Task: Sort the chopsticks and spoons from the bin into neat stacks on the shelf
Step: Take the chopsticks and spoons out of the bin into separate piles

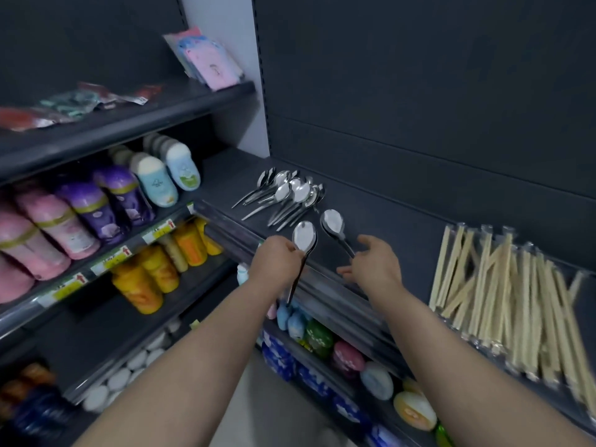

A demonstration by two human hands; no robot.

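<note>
Gripping a spoon (pixel 304 237) by its handle, the left hand (pixel 280 259) holds it at the centre of the frame, bowl pointing toward the back of the shelf (pixel 403 221) and handle tip hanging down past the front edge. Just to the right, the right hand (pixel 374 262) has its fingers spread and loose. The handle end of a second spoon (pixel 333 222) meets it near the thumb, but I cannot tell whether it pinches that handle or only touches it. That spoon appears to lie on the shelf, bowl away from the hand.

The pile (pixel 287 195) sits above and slightly left of both hands, farther back on the shelf. Its spoons run from handles at lower left to bowls at upper right. The left hand is the nearer one, and its spoon is already close to that line, so a small turn of the handle leftward should match it. The second spoon lies just beside the pile's right edge, apart from it.

Chopsticks (pixel 503 301) lie well apart at the right of the frame, in clear sleeves, roughly parallel with a few crossed. No bin shows.
</note>
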